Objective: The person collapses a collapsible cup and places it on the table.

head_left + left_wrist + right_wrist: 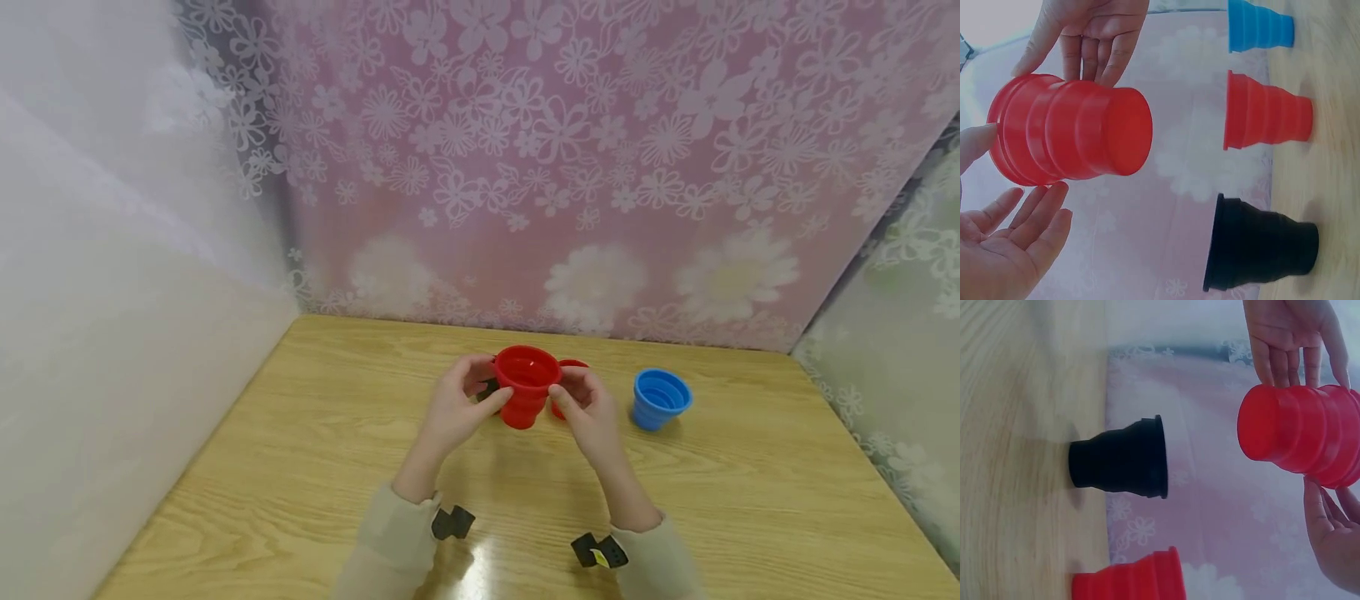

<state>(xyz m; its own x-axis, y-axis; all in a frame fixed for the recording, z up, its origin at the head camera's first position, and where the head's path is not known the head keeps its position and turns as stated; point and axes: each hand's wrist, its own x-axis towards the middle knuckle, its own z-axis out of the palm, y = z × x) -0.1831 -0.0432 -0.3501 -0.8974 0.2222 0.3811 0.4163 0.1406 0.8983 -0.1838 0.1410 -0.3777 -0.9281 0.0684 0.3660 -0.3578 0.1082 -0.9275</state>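
Observation:
A red ribbed collapsible cup [522, 408] is held upright above the table, its mouth facing up. My left hand [452, 412] pinches its rim from the left, thumb on the near side and fingers behind. On the opposite side my right hand [597, 421] grips the rim the same way. In the left wrist view the cup's bottom hangs free, well away from the tabletop. Behind the held cup stand a black cup [1263, 244] and a second red cup [1272, 111], both largely hidden in the head view.
A blue cup [660, 400] stands upright on the wooden table [322, 450], right of my right hand. Pink floral cloth [480, 167] hangs along the table's back edge, with a pale sheet [135, 250] on the left and another floral one on the right.

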